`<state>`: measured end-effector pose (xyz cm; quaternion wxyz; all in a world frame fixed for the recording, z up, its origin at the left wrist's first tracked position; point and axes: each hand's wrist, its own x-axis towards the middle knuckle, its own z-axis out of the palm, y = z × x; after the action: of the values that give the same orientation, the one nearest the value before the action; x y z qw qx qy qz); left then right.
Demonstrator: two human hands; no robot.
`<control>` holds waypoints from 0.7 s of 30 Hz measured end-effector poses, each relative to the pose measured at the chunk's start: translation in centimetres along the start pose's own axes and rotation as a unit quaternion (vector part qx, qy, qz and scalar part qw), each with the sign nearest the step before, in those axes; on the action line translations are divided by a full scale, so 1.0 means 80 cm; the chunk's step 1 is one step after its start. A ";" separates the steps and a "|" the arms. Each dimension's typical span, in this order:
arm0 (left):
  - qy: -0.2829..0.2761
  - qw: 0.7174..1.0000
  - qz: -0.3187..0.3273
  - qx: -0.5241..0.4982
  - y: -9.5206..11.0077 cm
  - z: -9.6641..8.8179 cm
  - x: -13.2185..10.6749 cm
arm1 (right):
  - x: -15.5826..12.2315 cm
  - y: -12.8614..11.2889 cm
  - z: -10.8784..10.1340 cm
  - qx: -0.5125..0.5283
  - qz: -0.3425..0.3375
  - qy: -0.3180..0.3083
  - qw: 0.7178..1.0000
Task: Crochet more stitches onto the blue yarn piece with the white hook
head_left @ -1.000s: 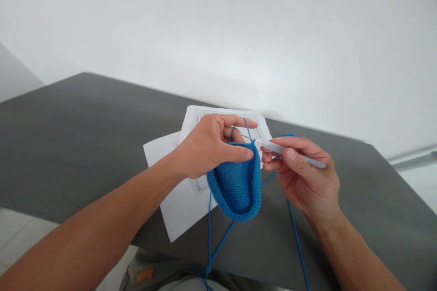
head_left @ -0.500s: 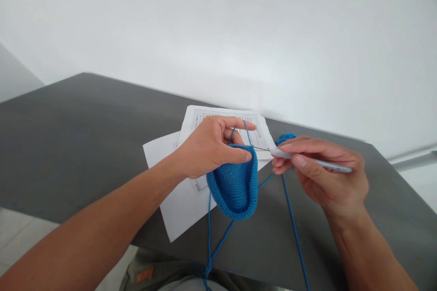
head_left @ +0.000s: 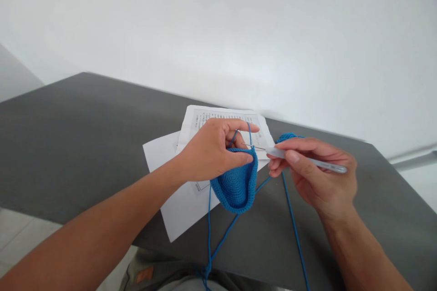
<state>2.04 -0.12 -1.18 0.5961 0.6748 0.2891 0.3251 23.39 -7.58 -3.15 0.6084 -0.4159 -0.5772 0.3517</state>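
Note:
A blue crocheted piece (head_left: 235, 186), cupped and oval with a spiral of stitches inside, hangs from my left hand (head_left: 218, 148). The thumb presses on its upper edge, and a strand of blue yarn (head_left: 250, 134) loops over the outstretched index finger. My right hand (head_left: 317, 168) pinches the pale handle of a crochet hook (head_left: 303, 159). The hook's thin metal shaft reaches left to the top right corner of the piece, where the yarn meets it. Its tip lies near my left fingers. Exactly how the yarn sits on the hook is too small to tell.
Printed sheets (head_left: 177, 218) lie on the dark grey table (head_left: 102, 145) beneath my hands. A bundle of blue yarn (head_left: 288, 137) rests behind my right hand. Yarn strands (head_left: 295, 227) run down over the front edge toward my lap. A white wall (head_left: 218, 32) stands behind.
My right hand and the hook have shifted a little left, the hook's shaft now reaching past the edge of the piece. The crocheted piece has tilted and its lower end sits slightly higher.

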 end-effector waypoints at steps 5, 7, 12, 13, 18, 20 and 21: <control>-0.004 0.999 0.025 0.029 -0.003 0.000 0.001 | 0.001 0.003 0.008 -0.002 0.014 0.021 1.000; -0.002 0.998 0.036 0.060 -0.002 -0.003 0.002 | 0.006 0.002 0.008 0.003 0.016 0.026 1.000; 0.021 0.992 0.062 0.112 0.003 -0.016 0.003 | 0.035 -0.019 0.018 0.014 0.028 -0.003 0.999; 0.033 0.991 0.067 0.108 0.005 -0.019 0.002 | 0.042 -0.026 0.023 0.007 0.033 -0.010 0.999; 0.130 0.984 0.104 0.054 0.018 -0.037 -0.004 | 0.081 -0.061 0.057 -0.049 -0.036 -0.013 0.998; 0.180 0.974 0.132 0.035 0.023 -0.045 -0.006 | 0.097 -0.072 0.074 -0.070 -0.068 -0.027 0.995; 0.202 0.968 0.147 0.032 0.025 -0.049 -0.006 | 0.105 -0.076 0.082 -0.078 -0.077 -0.039 0.993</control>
<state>-1.35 1.68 1.09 0.4491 0.6487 0.3110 0.5299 17.26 -1.76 5.79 0.5765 -0.4024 -0.6566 0.2733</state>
